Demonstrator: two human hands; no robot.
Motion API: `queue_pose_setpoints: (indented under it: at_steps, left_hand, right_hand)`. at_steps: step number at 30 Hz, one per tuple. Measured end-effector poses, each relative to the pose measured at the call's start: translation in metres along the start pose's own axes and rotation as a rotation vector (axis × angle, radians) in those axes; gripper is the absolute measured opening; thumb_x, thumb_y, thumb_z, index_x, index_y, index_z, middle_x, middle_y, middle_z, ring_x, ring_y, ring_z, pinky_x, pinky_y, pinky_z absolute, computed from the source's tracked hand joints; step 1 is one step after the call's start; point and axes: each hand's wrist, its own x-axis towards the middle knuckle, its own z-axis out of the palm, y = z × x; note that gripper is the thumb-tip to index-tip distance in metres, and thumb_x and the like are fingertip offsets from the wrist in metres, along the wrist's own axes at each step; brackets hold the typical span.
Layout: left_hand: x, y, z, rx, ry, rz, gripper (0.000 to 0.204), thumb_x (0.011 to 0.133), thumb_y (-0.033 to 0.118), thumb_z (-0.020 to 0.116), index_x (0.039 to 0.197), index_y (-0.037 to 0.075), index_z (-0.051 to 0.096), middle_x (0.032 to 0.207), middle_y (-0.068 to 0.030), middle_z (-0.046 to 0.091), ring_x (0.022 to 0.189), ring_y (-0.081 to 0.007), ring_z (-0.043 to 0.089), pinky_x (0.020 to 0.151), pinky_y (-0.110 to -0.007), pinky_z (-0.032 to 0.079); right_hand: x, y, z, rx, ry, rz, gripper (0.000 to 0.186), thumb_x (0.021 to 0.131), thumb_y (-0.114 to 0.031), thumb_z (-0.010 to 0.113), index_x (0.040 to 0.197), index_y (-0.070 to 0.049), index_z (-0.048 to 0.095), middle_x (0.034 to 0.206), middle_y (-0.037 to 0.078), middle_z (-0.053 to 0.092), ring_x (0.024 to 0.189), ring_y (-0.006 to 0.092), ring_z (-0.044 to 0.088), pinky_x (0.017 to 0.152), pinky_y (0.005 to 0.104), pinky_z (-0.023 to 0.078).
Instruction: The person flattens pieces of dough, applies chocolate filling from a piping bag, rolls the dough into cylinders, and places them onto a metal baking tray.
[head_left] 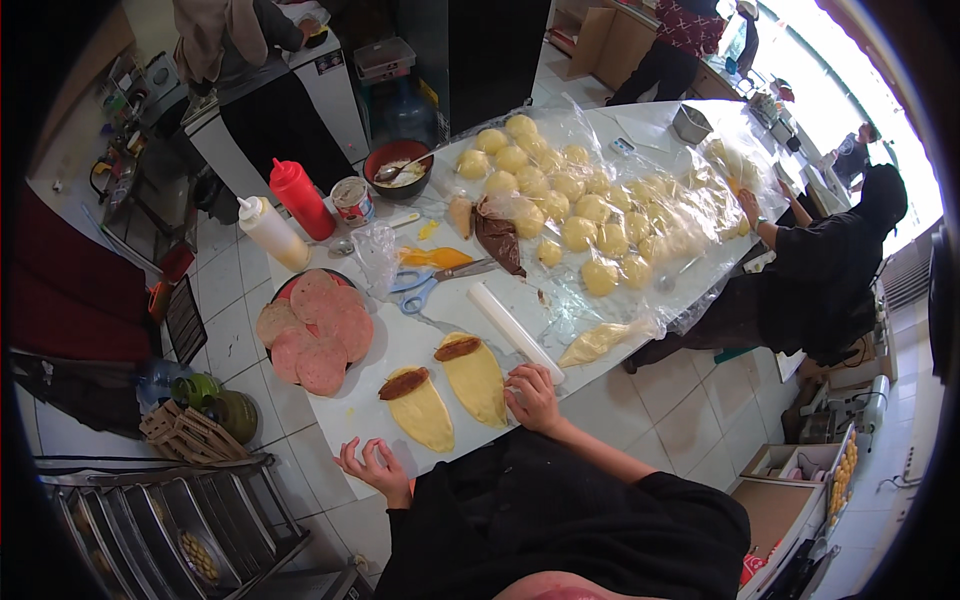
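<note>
The worktop point(465, 322) spreads away from the person, its far part covered with dough balls point(579, 234) under clear plastic. At the left edge sits a heap of round pink meat slices point(318, 335); to the right, a white rolling pin point(515, 333) lies slantwise, its near end just beyond the right hand point(533, 398).

Between the 2 hands lie 2 flattened dough ovals, near the worktop's close edge and side by side: the right oval point(477, 388) set a little farther out, the left oval point(424, 418) nearer the body. Both long axes point away from the person, far ends leaning left.

The right hand is the nearer one, just beside the right oval's right edge, fingers bent downward; whether it pinches that edge, I cannot tell. The left hand point(375, 468) is near the left oval's lower left side, fingers apart and curled, gripping nothing visible.

Smallest are 2 brown filling strips, the right strip point(457, 348) and left strip point(403, 384), each crosswise on its oval's far end.
</note>
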Motion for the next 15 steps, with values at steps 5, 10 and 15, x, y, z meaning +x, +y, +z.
queue_pose_setpoints:
  at_steps: [5,10,15]
  left_hand:
    - [0.0007,0.0017,-0.001,-0.011,-0.009,-0.003,0.006,0.082,0.015,0.054,0.083,0.009,0.055,0.108,-0.0096,0.044,0.114,-0.0321,0.035,0.102,-0.057,0.015]
    - [0.0006,0.0009,-0.0013,-0.001,-0.013,-0.004,0.007,0.082,0.016,0.054,0.083,0.01,0.055,0.108,-0.0095,0.044,0.114,-0.0317,0.035,0.102,-0.056,0.016]
    - [-0.0001,0.0002,-0.0005,-0.013,-0.011,-0.008,0.008,0.083,0.017,0.053,0.082,0.01,0.055,0.107,-0.0093,0.045,0.113,-0.0315,0.036,0.102,-0.056,0.016]
  right_hand:
    - [0.0007,-0.0001,-0.0002,-0.002,0.006,0.002,0.015,0.069,-0.009,0.063,0.082,-0.006,0.057,0.092,0.007,0.055,0.094,0.0255,0.051,0.08,0.0372,0.039]
    - [0.0011,-0.0008,-0.0008,-0.004,0.001,0.004,0.014,0.069,-0.009,0.063,0.082,-0.006,0.057,0.092,0.007,0.055,0.094,0.0256,0.051,0.08,0.0372,0.039]
    - [0.0011,-0.0009,-0.0003,-0.003,0.001,0.002,0.014,0.07,-0.008,0.062,0.082,-0.006,0.057,0.092,0.007,0.055,0.094,0.0255,0.051,0.08,0.0371,0.039]
